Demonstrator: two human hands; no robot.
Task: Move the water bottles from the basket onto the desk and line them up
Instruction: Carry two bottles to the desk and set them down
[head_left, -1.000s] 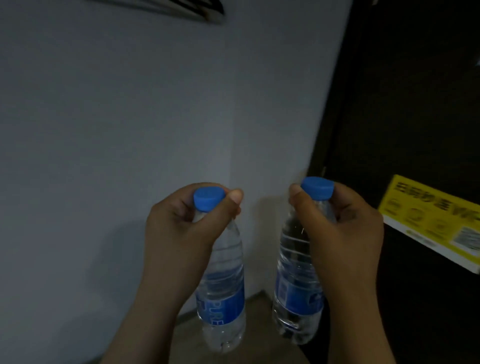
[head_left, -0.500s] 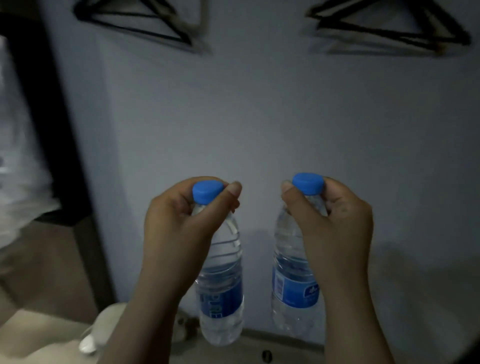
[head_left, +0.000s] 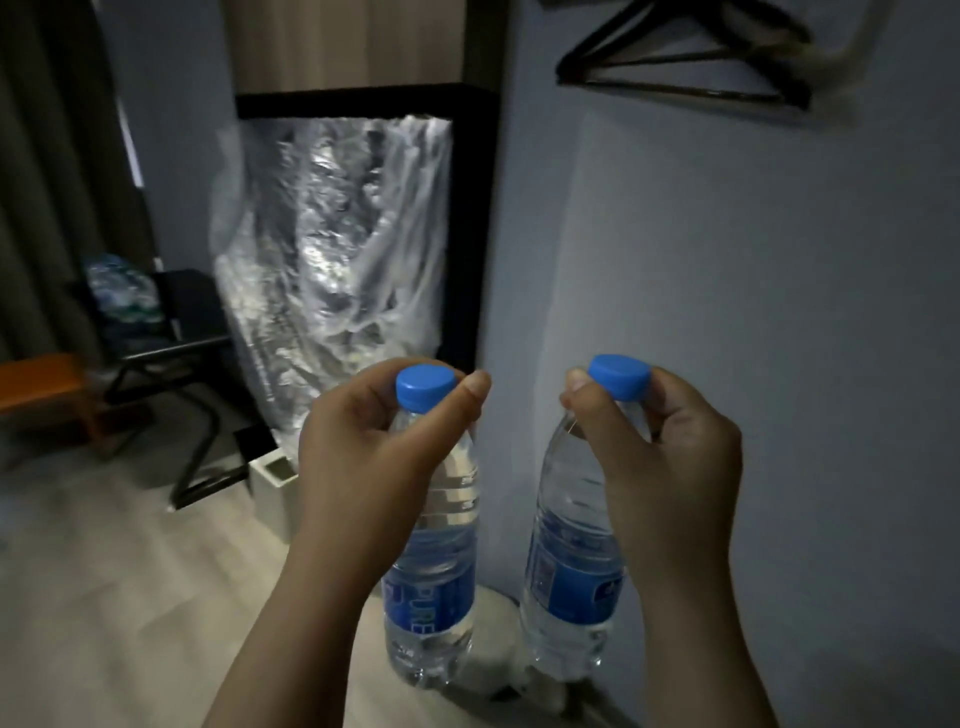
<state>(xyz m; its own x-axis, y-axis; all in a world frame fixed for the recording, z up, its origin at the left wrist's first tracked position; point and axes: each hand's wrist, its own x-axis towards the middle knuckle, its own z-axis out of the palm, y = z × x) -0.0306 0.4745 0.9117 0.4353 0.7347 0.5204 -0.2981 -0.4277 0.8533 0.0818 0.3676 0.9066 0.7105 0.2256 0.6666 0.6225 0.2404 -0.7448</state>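
Below the left hand (head_left: 363, 457) hangs the left water bottle (head_left: 436, 597), upright and clear of the floor, its blue label showing the letters PURE. That hand is curled round the bottle's neck, thumb and fingers pinching just under the left cap (head_left: 425, 387), which stands free above the knuckles. Just to the right of that grip, the right hand (head_left: 660, 467) holds the right water bottle (head_left: 566, 571) the same way: thumb on the near side of the neck, fingers wrapped behind, with the right cap (head_left: 618, 376) poking out on top. Both caps are blue. Both bottles look full and hang side by side at about the same height, near each other but apart, touching nothing but the hands.

Beyond the left grip and to its left stands a dark-framed recess hung with crinkled clear plastic sheeting (head_left: 332, 260). Lower, beside that hand, a small white bin (head_left: 275, 488) sits on the pale wood floor (head_left: 104, 597). Further left of the grip is a black folding rack (head_left: 202, 436) carrying a plastic-wrapped bundle (head_left: 122, 291) whose contents are too dim to make out, with an orange bench (head_left: 41, 384) at the edge. Above the right grip, black clothes hangers (head_left: 675, 88) hang against the grey wall (head_left: 779, 312).
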